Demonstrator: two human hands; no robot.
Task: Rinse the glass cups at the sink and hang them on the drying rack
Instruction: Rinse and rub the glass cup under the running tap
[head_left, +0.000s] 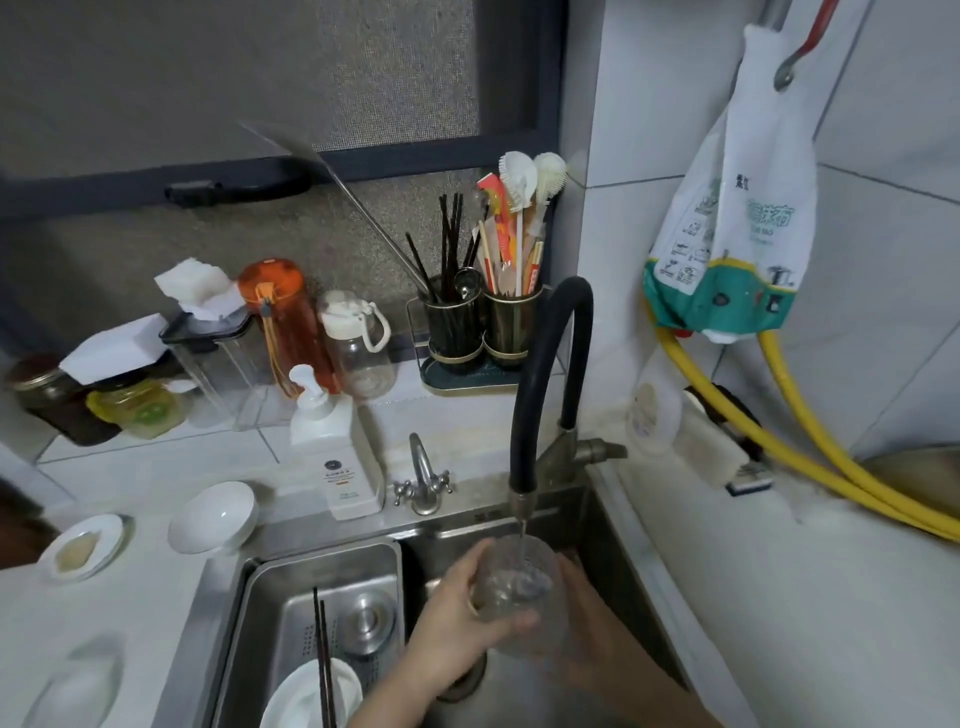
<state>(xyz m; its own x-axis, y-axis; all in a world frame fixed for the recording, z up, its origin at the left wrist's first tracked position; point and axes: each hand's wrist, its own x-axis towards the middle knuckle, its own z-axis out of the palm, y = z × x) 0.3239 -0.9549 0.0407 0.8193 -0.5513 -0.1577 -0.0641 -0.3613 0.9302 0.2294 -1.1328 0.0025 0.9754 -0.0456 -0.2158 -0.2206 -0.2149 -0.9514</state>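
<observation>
— Glass cup (519, 592): where is it?
— Over the steel sink (608, 525), right under the black hose faucet (550, 395), with a thin stream of water running into its mouth.
— Who's got it?
— Both hands. The left hand (457, 618) wraps around its near side, fingers curled on the glass. The right hand (587, 618) is behind it, seen partly through the glass, fingers curved against the far side.
— Anything else in the sink?
— A steel strainer basket (291, 577) on the left, with a white plate (311, 696) and dark chopsticks (324, 665) lying in it.
— And on the bench (104, 623)?
— A white bowl (213, 517), and a soap pump bottle (337, 457) beside the small tap (423, 483).
</observation>
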